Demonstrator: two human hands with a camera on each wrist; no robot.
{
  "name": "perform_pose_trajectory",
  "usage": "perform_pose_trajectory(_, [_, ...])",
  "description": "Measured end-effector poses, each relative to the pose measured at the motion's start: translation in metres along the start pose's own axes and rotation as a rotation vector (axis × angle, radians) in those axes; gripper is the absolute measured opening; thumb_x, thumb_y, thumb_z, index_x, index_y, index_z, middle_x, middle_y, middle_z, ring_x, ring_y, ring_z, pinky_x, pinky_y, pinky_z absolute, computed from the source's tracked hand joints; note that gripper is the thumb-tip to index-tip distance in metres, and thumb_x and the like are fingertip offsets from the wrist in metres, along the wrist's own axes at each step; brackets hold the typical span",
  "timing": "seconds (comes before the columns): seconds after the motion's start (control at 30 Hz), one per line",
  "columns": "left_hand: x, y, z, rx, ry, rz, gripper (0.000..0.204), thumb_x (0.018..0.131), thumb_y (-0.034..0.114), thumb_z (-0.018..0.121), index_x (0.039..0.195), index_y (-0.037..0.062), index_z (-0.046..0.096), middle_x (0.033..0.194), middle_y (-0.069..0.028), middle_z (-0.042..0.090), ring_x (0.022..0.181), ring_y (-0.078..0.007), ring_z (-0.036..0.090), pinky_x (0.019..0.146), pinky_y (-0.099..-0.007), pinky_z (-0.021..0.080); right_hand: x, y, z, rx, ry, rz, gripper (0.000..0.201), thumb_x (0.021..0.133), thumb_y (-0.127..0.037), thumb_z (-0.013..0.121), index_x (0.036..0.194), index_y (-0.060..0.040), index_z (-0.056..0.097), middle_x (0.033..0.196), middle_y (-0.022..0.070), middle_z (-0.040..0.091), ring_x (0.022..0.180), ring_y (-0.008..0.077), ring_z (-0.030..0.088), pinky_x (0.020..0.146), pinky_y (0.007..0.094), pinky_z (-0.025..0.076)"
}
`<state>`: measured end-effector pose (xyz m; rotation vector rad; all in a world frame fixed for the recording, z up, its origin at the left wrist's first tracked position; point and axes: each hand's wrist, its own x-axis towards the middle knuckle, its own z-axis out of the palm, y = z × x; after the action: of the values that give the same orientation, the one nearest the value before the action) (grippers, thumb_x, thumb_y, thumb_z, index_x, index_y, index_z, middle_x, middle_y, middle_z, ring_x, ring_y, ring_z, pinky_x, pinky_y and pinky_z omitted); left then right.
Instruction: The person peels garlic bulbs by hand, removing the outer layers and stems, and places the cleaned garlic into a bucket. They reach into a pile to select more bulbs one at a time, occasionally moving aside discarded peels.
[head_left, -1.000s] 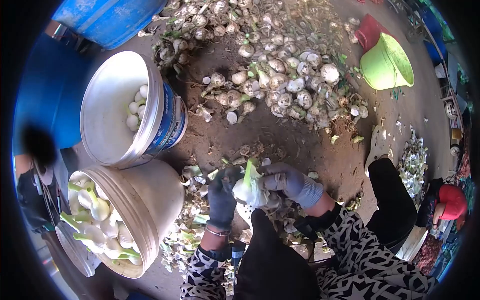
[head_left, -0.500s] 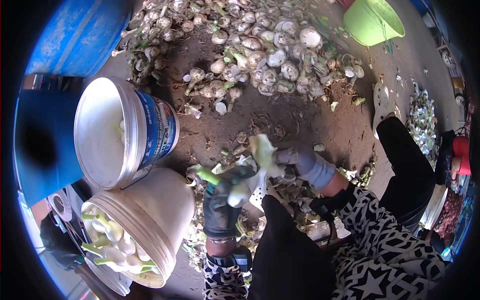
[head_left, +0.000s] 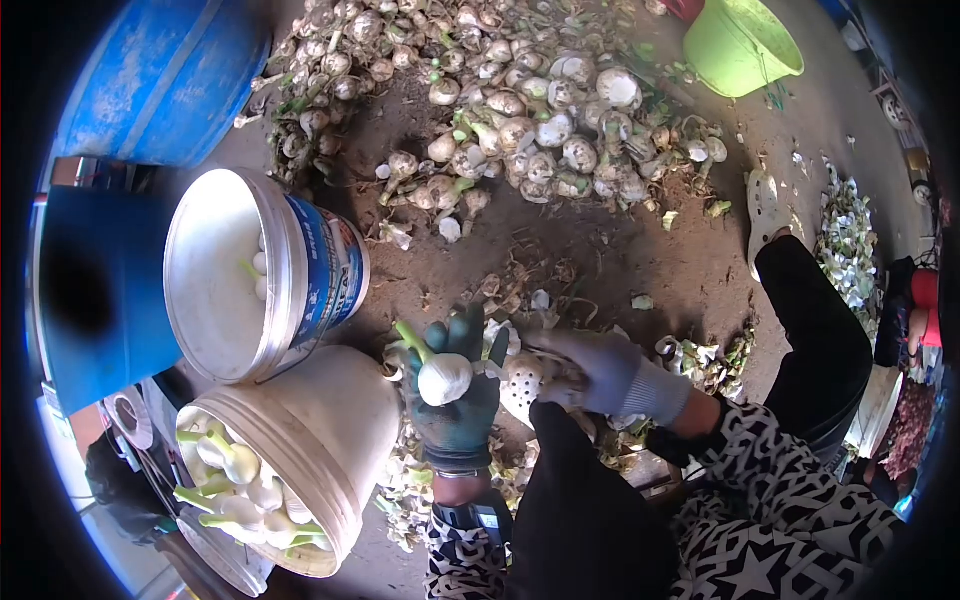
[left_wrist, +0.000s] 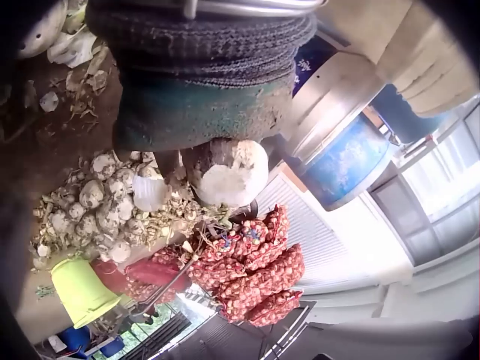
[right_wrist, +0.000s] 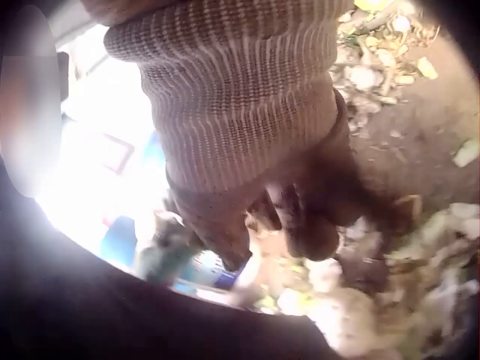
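Observation:
A peeled garlic bulb (head_left: 445, 380) with a short green stem lies on the palm of my gloved left hand (head_left: 455, 420), whose fingers stretch out past it. In the left wrist view the pale base of the garlic bulb (left_wrist: 231, 176) shows beyond the glove. My right hand (head_left: 605, 375), in a greyish glove, is to the right, low over a white perforated shoe (head_left: 520, 385) and scattered peelings. Its fingers (right_wrist: 311, 236) hang loosely bent, with nothing between them in the right wrist view.
A tilted white bucket (head_left: 340, 430) of peeled bulbs stands at left, beside a blue-labelled bucket (head_left: 325, 270) holding a few. Unpeeled garlic (head_left: 540, 130) is heaped ahead. A lime-green bucket (head_left: 745, 50) stands at far right, blue barrels (head_left: 150, 80) at far left.
The right hand has pulled outer skin and leaf off the garlic bulb, let go and moved lower right. The left hand has turned palm up, its fingers now straightened under the bulb.

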<state>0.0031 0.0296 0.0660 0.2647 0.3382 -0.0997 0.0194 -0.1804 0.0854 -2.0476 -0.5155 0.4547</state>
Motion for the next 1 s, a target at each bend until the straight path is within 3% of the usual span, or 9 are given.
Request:
perform_pose_trajectory(0.17, [0.006, -0.002, -0.008, 0.136, 0.112, 0.091, 0.046, 0.096, 0.043, 0.047, 0.121, 0.0071, 0.060, 0.131, -0.0155, 0.057, 0.126, -0.0337, 0.048, 0.108, -0.0502, 0.037, 0.050, -0.021, 0.027, -0.221, 0.026, -0.184, 0.031, 0.091, -0.028, 0.063, 0.114, -0.0081, 0.059, 0.083, 0.0103, 0.066, 0.062, 0.0253, 0.065, 0.056, 0.0341, 0.051])
perform_pose_trajectory(0.27, [0.006, 0.005, 0.014, 0.099, 0.230, 0.220, 0.036, 0.085, 0.030, 0.069, 0.113, 0.0076, 0.062, 0.123, -0.0102, 0.061, 0.118, -0.0313, 0.054, 0.105, -0.0524, 0.042, 0.040, -0.027, 0.016, 1.226, -0.419, 0.165, 0.021, 0.096, -0.020, 0.055, 0.099, -0.0003, 0.061, 0.070, 0.0051, 0.061, 0.050, 0.0129, 0.058, 0.046, 0.0272, 0.044])
perform_pose_trajectory(0.4, [0.013, 0.012, -0.023, 0.141, 0.312, 0.228, 0.031, 0.086, 0.025, 0.069, 0.112, 0.0101, 0.060, 0.119, -0.0111, 0.062, 0.113, -0.0295, 0.058, 0.099, -0.0480, 0.049, 0.012, 0.008, -0.001, 1.508, -0.291, 0.267, 0.027, 0.090, -0.020, 0.065, 0.109, -0.0005, 0.060, 0.085, 0.0103, 0.067, 0.070, 0.0180, 0.065, 0.055, 0.0299, 0.050])
perform_pose_trajectory(0.47, [0.013, 0.012, -0.023, -0.027, 0.311, 0.198, 0.028, 0.088, 0.020, 0.068, 0.112, 0.0097, 0.059, 0.116, -0.0130, 0.063, 0.110, -0.0292, 0.060, 0.095, -0.0460, 0.051, 0.014, 0.017, -0.002, 1.099, -0.155, 0.240, 0.035, 0.091, -0.035, 0.060, 0.094, 0.0000, 0.064, 0.069, 0.0081, 0.061, 0.056, 0.0246, 0.063, 0.054, 0.0326, 0.049])
perform_pose_trajectory(0.53, [0.011, 0.011, -0.030, -0.024, 0.285, 0.151, 0.029, 0.087, 0.024, 0.069, 0.111, 0.0094, 0.060, 0.113, -0.0135, 0.064, 0.111, -0.0290, 0.059, 0.095, -0.0450, 0.052, 0.012, 0.032, 0.004, -0.281, -0.056, -0.073, 0.036, 0.088, -0.039, 0.062, 0.084, -0.0036, 0.065, 0.071, 0.0125, 0.062, 0.063, 0.0312, 0.063, 0.059, 0.0399, 0.050])
perform_pose_trajectory(0.73, [-0.043, 0.047, 0.022, 1.832, 0.391, 0.704, 0.031, 0.092, 0.024, 0.057, 0.112, 0.0006, 0.061, 0.106, -0.0139, 0.065, 0.102, -0.0244, 0.061, 0.092, -0.0350, 0.048, 0.006, 0.045, 0.013, -0.276, -0.117, 0.099, 0.017, 0.084, -0.024, 0.059, 0.094, -0.0089, 0.059, 0.100, 0.0145, 0.059, 0.081, 0.0360, 0.062, 0.069, 0.0475, 0.049])
perform_pose_trajectory(0.87, [-0.144, 0.193, 0.035, 1.353, 0.488, 0.849, 0.050, 0.095, 0.032, 0.051, 0.131, -0.0033, 0.050, 0.127, -0.0183, 0.055, 0.117, -0.0319, 0.053, 0.100, -0.0416, 0.042, 0.023, 0.059, -0.026, -0.582, 0.077, 0.265, 0.045, 0.086, -0.027, 0.059, 0.127, -0.0122, 0.047, 0.122, 0.0152, 0.054, 0.090, 0.0374, 0.063, 0.076, 0.0472, 0.051])
perform_pose_trajectory(0.9, [-0.141, 0.161, 0.082, 1.732, 1.291, 0.958, 0.065, 0.090, 0.039, 0.065, 0.134, -0.0028, 0.044, 0.130, -0.0222, 0.051, 0.115, -0.0380, 0.054, 0.095, -0.0495, 0.045, 0.035, 0.057, -0.044, -0.618, 0.144, 0.274, 0.045, 0.087, -0.028, 0.059, 0.127, -0.0114, 0.047, 0.122, 0.0157, 0.054, 0.091, 0.0373, 0.064, 0.075, 0.0469, 0.051])
perform_pose_trajectory(1.0, [-0.131, 0.172, 0.127, 2.765, 0.911, 1.398, 0.074, 0.086, 0.046, 0.068, 0.138, -0.0002, 0.042, 0.134, -0.0217, 0.049, 0.119, -0.0391, 0.050, 0.099, -0.0529, 0.041, 0.077, 0.069, -0.072, -0.779, 0.253, 0.316, 0.043, 0.087, -0.026, 0.059, 0.125, -0.0109, 0.047, 0.124, 0.0171, 0.052, 0.090, 0.0353, 0.065, 0.074, 0.0469, 0.051])
